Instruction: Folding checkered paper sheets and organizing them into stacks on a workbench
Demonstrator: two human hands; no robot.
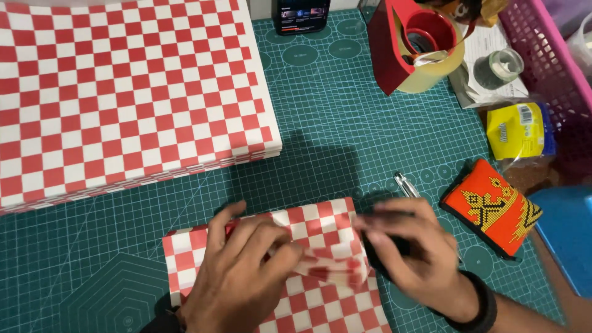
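**Checkered paper sheet, mid-fold, on cutting mat**

Checkered paper sheet (308,271), red and white, lay on the green cutting mat (345,135) close to me, beneath both my hands. My left hand (243,271) rested flat on the sheet's middle, fingers together and pressing down a folded flap; it gripped nothing that I could see. My right hand (410,246) sat at the sheet's right edge, fingers curled over a dark object that was mostly hidden and blurred; whether it was truly clamped on it I could not tell.

Surroundings, as catalogued:
- Stack of checkered paper (123,92), upper left, well apart from the sheet.
- Red tape dispenser (413,46), upper centre-right.
- Phone (302,15), top edge.
- Orange beaded pouch (493,206), just right of my right hand.
- Metal pen or tweezers (406,184), partly under my right hand.
- Yellow packet (518,129) and pink basket (549,55), far right.

Risks, as I judged them: the thin paper could crease crookedly if my left hand shifted, since only its pressure held the flap. A hard tug at the right edge might tear the sheet. The pouch stood near enough to be nudged.
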